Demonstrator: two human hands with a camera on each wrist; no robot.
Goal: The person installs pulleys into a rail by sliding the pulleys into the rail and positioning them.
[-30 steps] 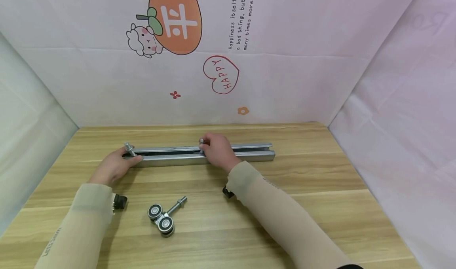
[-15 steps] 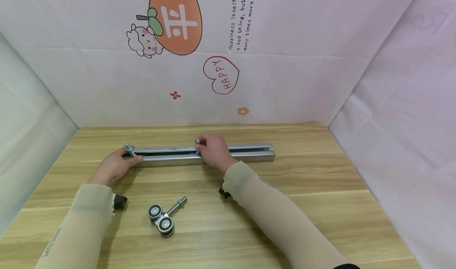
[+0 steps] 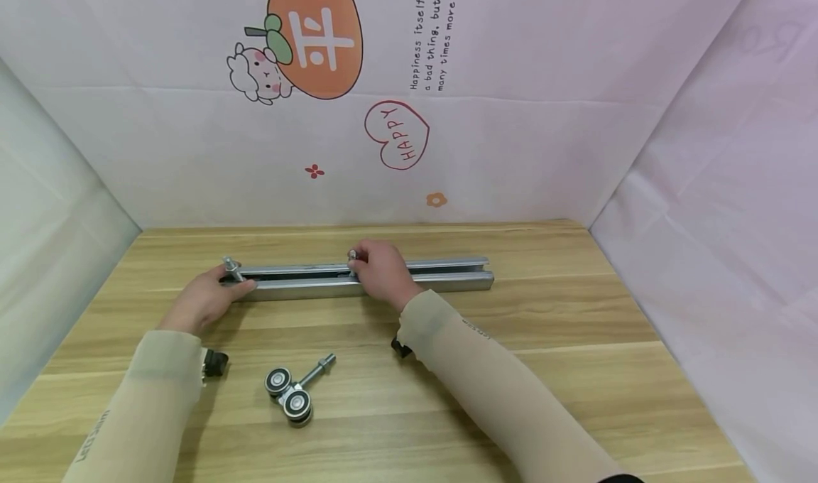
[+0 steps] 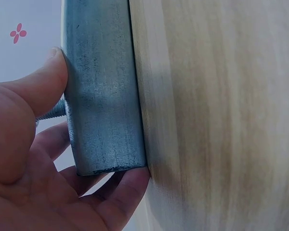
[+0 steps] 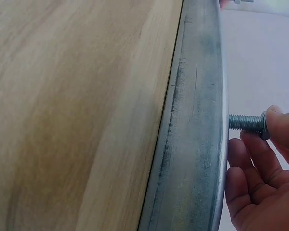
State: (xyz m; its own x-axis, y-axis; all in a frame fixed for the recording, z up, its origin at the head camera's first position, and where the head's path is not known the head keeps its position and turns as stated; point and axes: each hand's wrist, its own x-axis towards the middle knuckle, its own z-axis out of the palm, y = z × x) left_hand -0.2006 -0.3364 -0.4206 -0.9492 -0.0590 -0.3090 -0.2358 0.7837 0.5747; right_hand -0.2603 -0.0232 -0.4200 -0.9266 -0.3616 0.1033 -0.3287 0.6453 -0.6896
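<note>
A silvery metal channel rail lies lengthwise across the wooden table, its slot facing up. My left hand grips its left end, with the thumb on the near upper edge and fingers around the end, as the left wrist view shows. Near that thumb, a threaded bolt stands up from the slot. Around mid-rail, my right hand pinches a second upright bolt by its nut between thumb and finger. Whatever the bolts join inside the channel is hidden. In front lies a roller trolley with wheels and a threaded bolt.
The wooden tabletop extends on both sides of the rail. A white printed cloth rises behind it, and white cloth walls close in the left and right sides. Both forearms reach over the table, either side of the loose roller trolley.
My right hand has slid slightly left along the rail with the bolt it pinches. The left hand, the rail and the loose roller trolley stay where they were.
</note>
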